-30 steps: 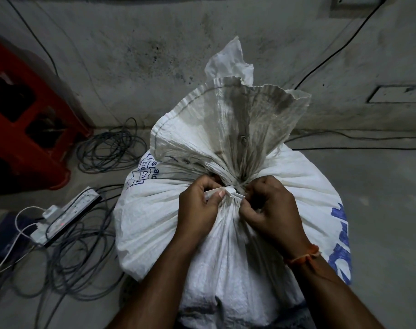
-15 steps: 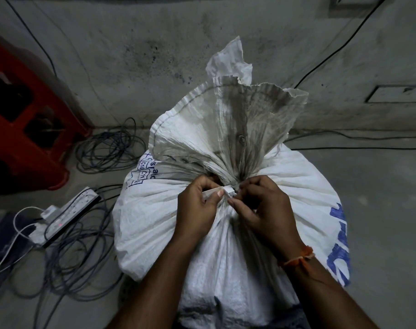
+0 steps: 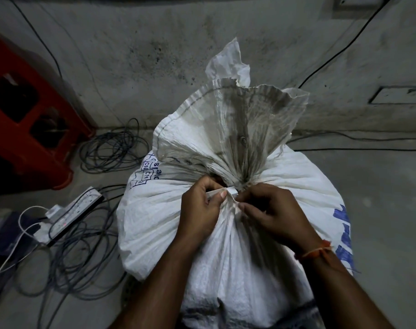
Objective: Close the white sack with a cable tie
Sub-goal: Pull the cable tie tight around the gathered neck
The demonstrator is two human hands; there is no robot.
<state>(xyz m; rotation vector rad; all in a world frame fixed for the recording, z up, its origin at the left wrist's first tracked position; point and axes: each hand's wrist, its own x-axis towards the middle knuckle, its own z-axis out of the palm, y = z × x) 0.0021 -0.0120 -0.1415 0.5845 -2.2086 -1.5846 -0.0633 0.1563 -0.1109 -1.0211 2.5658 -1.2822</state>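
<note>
Grey concrete floor (image 3: 380, 210), stained. The white sack (image 3: 159, 224) is stood upright on it at centre frame. A red plastic stool (image 3: 35, 138) is seen at upper left. Coiled dark cables (image 3: 112, 148) are spread beside it; a white power strip (image 3: 76, 210) lies at left among more cable loops.

- Sack (image 3: 237, 233) stands on the floor (image 3: 380, 210), centre, a wall (image 3: 154, 43) behind it.
- Cable tie (image 3: 227, 191) sits at the sack's gathered neck, near side.
- Left hand (image 3: 199, 210) left of the tie, right hand (image 3: 275, 210) right of it; both touching it.
- Stool (image 3: 28, 129) far left, against the wall.
- Cable coil (image 3: 112, 148) between stool and sack.
- Power strip (image 3: 71, 214) left of the sack, nearer than the coil, on loose cables (image 3: 66, 269).
</note>
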